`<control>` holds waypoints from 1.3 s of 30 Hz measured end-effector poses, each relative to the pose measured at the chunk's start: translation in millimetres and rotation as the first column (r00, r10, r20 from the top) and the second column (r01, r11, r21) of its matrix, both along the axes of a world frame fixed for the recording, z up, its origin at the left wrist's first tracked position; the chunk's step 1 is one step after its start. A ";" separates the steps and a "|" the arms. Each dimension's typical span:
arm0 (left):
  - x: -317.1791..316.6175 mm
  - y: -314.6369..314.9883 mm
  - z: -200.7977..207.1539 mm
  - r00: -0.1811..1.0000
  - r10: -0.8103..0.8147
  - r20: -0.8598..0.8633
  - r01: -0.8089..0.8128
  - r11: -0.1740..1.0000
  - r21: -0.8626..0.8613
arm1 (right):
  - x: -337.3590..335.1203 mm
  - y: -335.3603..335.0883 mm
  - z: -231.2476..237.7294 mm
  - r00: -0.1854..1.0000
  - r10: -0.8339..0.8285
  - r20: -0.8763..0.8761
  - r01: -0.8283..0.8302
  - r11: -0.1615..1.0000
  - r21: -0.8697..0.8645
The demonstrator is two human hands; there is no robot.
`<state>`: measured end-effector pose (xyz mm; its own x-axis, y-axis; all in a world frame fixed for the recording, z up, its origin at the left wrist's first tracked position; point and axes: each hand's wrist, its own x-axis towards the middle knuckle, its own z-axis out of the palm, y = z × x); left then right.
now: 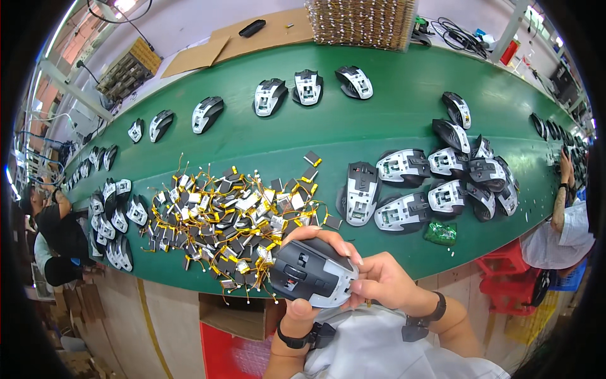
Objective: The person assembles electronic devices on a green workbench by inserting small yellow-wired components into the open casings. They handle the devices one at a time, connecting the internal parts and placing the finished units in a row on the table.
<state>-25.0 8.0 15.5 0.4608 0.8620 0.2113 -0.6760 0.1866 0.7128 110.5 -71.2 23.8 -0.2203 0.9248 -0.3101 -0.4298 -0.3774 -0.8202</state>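
Clasped above the green table's (404, 82) near edge, a black-and-grey computer mouse (312, 275) sits between a worker's hands: the left hand (300, 314) curls round it, thumb on the near side, fingers over the far side, while the right hand (389, 284) pinches its pale end. Beneath that edge, from where we stand, an open brown carton (230, 327) shows contents hard to make out. Lengthwise, the mouse runs roughly along the edge, dark end pointing left beside heaped, wired batteries (237, 218).
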 end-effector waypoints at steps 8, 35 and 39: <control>-8.8 -0.6 -9.2 0.985 -0.138 0.104 0.139 0.990 -0.009 | -3.1 -5.2 -5.7 1.000 -0.002 -0.008 0.002 1.000 0.005; -2.8 23.3 -32.7 0.974 -0.001 0.226 0.021 0.996 -0.088 | -26.7 5.6 -3.4 0.762 -0.570 0.308 0.398 0.787 0.471; -5.2 23.1 -32.7 0.979 0.024 0.203 -0.010 0.998 -0.069 | -31.5 5.5 -9.4 0.458 -0.722 0.519 0.208 0.654 0.727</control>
<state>-30.2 31.1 -17.2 0.3990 0.8849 0.2402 -0.8091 0.2165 0.5463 79.0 -65.7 14.4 0.3595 0.8339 0.4189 0.4341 0.2479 -0.8661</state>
